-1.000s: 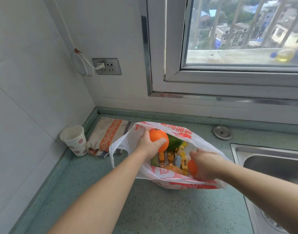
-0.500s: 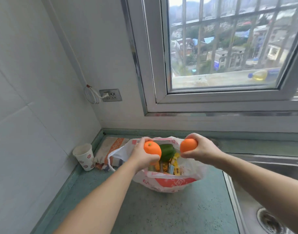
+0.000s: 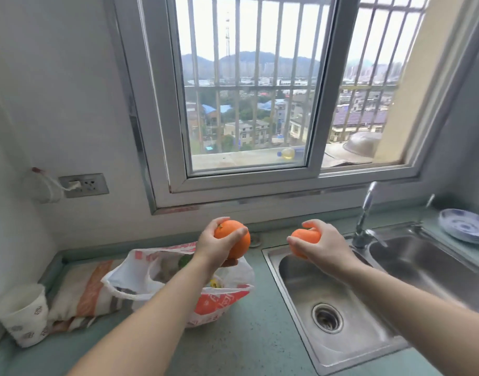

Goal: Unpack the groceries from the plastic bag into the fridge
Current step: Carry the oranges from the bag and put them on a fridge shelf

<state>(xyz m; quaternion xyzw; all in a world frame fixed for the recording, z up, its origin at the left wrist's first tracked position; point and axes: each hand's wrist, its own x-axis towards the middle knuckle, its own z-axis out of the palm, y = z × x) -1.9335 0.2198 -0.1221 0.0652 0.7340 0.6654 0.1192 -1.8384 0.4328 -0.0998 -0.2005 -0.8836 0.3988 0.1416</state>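
A white and red plastic bag (image 3: 222, 299) sits open on the green counter (image 3: 246, 343), with a green item and small yellow packets showing inside. My left hand (image 3: 214, 248) grips a large orange (image 3: 234, 237) above the bag's right side. My right hand (image 3: 322, 246) grips a smaller orange (image 3: 304, 238) above the left end of the sink. Both hands are raised clear of the bag. No fridge is in view.
A steel double sink (image 3: 338, 302) with a tap (image 3: 364, 218) lies to the right. Blue-patterned plates (image 3: 466, 225) are stacked at the far right. A paper cup (image 3: 24, 316) and a folded striped cloth (image 3: 83, 294) sit left of the bag. A barred window fills the wall ahead.
Both hands have lifted their oranges out of the bag and up to the right. The view has swung up and rightward, bringing the sink into sight.
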